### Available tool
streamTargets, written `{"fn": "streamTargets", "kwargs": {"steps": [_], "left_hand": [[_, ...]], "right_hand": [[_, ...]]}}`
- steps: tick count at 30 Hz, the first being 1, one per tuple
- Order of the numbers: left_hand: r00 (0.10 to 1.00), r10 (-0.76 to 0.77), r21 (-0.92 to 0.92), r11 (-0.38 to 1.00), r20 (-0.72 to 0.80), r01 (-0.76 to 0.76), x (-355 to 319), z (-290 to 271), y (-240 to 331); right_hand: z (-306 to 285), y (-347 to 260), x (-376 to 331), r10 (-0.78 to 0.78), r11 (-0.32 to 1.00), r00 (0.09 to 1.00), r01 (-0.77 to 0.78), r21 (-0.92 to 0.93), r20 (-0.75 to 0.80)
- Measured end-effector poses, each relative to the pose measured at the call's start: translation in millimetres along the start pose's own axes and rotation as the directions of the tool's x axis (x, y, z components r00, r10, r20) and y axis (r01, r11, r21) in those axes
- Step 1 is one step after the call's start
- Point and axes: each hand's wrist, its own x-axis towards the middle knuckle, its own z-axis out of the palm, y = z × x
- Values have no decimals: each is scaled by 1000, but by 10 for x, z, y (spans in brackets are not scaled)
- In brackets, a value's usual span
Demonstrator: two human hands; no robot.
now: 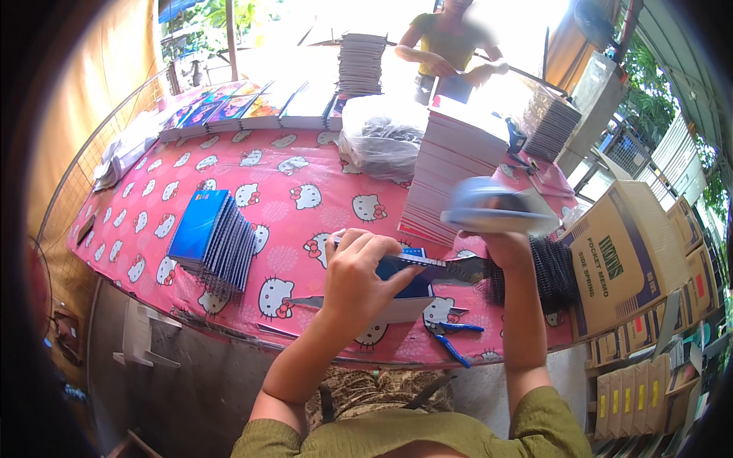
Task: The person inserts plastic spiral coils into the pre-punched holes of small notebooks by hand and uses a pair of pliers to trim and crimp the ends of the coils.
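My left hand (pixel 357 276) is closed on a small blue-covered notepad (pixel 414 284) with a row of punched holes along its edge, just above the table's near side. To the right my raised right hand (pixel 505 238) grips a flat blue and white object (pixel 489 206), too smeared by motion to name. Beneath and beside that wrist lies a heap of black wire spirals (pixel 544 271). Blue-handled pliers (pixel 452 336) lie at the table's near edge. Left of my hands stands a stack of blue spiral notepads (pixel 210 237).
A tall stack of paper pads (pixel 454 172) and a clear plastic bag (pixel 382 133) of dark material stand ahead. A cardboard carton (pixel 622 263) borders the right side. Colourful books (pixel 252 111) line the far edge, where another person (pixel 450 46) stands. The tablecloth (pixel 305 195) is pink.
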Motion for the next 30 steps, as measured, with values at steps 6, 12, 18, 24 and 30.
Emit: {"fn": "streamTargets", "kwargs": {"steps": [6,12,18,24,30], "left_hand": [[999,-24,0,1000,37,24,1,-32,-8],[1000,-21,-17,1000,8,21,36,-61,-56],[980,-182,-125,977,-82,171,-133,-103,-217],[860,-510,-742,573,9,348,-214,-56,-243],[824,-557,-774,476,102,418,-282,-116,-363]], "right_hand": [[59,-98,46,51,966,993,-22,-256,107],[175,-200,229,109,767,993,-53,-639,48],[320,-217,268,142,922,979,-78,-378,144],[440,-144,382,122,812,985,-28,-583,122],[537,-99,411,74,918,974,17,-396,215]]}}
